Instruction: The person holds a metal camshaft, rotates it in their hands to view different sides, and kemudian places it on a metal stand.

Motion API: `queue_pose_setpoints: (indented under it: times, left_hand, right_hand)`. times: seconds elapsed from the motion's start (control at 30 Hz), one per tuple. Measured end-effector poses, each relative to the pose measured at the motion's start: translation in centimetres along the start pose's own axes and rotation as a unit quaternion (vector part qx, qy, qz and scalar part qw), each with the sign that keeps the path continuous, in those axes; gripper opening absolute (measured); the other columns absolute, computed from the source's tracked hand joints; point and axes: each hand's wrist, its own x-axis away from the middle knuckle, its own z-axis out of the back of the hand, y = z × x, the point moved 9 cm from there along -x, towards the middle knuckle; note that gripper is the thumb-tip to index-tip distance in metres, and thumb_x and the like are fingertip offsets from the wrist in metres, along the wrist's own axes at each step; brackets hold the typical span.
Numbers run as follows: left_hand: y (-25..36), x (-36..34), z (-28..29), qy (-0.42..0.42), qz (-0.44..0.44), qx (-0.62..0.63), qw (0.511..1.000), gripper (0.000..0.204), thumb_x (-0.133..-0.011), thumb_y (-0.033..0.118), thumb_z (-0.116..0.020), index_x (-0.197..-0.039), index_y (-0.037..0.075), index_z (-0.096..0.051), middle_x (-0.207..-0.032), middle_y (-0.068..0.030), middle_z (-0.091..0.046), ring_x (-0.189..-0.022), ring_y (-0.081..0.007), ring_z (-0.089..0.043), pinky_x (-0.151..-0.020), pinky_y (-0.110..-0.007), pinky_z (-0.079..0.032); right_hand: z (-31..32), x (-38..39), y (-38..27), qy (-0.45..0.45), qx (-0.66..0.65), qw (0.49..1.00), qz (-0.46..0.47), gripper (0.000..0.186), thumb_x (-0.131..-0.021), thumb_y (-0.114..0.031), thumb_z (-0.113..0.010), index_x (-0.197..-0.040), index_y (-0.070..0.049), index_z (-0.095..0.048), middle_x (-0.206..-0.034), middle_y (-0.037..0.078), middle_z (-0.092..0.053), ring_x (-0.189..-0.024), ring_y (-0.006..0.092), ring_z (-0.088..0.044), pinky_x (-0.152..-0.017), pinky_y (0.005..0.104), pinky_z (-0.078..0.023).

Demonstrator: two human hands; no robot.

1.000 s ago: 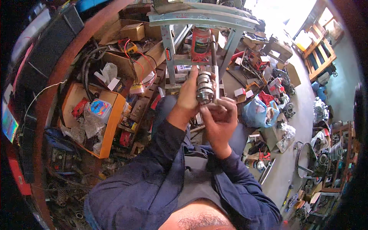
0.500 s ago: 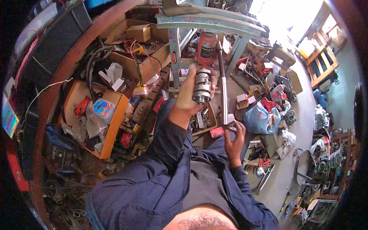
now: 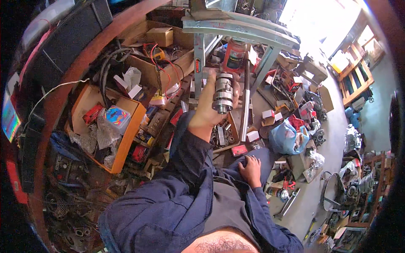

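My left hand (image 3: 202, 107) is closed around a shiny metal camshaft (image 3: 223, 93), held upright with its lobes and a bearing-like ring showing toward me. The thumb lies along its left side and the fingers wrap behind it, partly hidden. My right hand (image 3: 252, 170) lies on my right thigh, fingers spread a little and nothing in them. Just right of the camshaft runs the long metal handle (image 3: 245, 109) of a red bottle jack (image 3: 233, 55). The jack stands within a pale green steel press frame (image 3: 240, 28).
Below the camshaft sits a tray of metal parts (image 3: 230, 135). An orange-edged box (image 3: 128, 141) with plastic bags and packages is at left, near a cardboard box (image 3: 145, 69) with red wires. To the right are a blue plastic bag (image 3: 280, 137) and a round metal ring (image 3: 335, 187).
My right hand has let go of the jack handle's lower end and come down onto my thigh. The left hand still holds the camshaft in much the same place.
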Motion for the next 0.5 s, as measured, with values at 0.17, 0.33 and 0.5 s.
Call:
queue_pose_setpoints:
  times: [0.17, 0.33, 0.5]
  left_hand:
    - [0.3, 0.4, 0.6, 0.015, -0.004, -0.013, 1.0, 0.063, -0.101, 0.062, -0.035, -0.113, 0.004, -0.058, -0.076, -0.0066, -0.059, -0.056, -0.015, -0.053, -0.045, -0.027, -0.04]
    - [0.8, 1.1, 1.8, 0.007, -0.011, -0.018, 1.0, 0.066, -0.101, 0.061, -0.036, -0.114, 0.002, -0.061, -0.083, -0.0062, -0.067, -0.064, -0.0146, -0.065, -0.057, -0.027, -0.055]
    - [0.1, 1.6, 3.2, 0.059, 0.008, 0.029, 0.998, 0.065, -0.101, 0.06, -0.035, -0.118, 0.001, -0.055, -0.078, -0.0078, -0.058, -0.057, -0.0148, -0.053, -0.044, -0.026, -0.042]
  right_hand:
    - [0.7, -0.6, -1.2, 0.01, 0.013, 1.0, 0.022, 0.05, -0.081, -0.038, -0.072, -0.119, -0.005, -0.064, -0.125, 0.014, -0.064, -0.126, 0.0311, -0.053, -0.113, 0.051, -0.032]
    - [1.1, -1.2, -2.4, -0.008, 0.025, 0.999, 0.025, 0.05, -0.081, -0.04, -0.07, -0.117, -0.006, -0.066, -0.124, 0.012, -0.065, -0.124, 0.0297, -0.055, -0.11, 0.0491, -0.035]
    - [0.9, -1.5, -2.4, -0.014, 0.035, 0.999, 0.019, 0.05, -0.081, -0.042, -0.07, -0.115, -0.006, -0.068, -0.123, 0.011, -0.067, -0.123, 0.0287, -0.055, -0.109, 0.0468, -0.035]
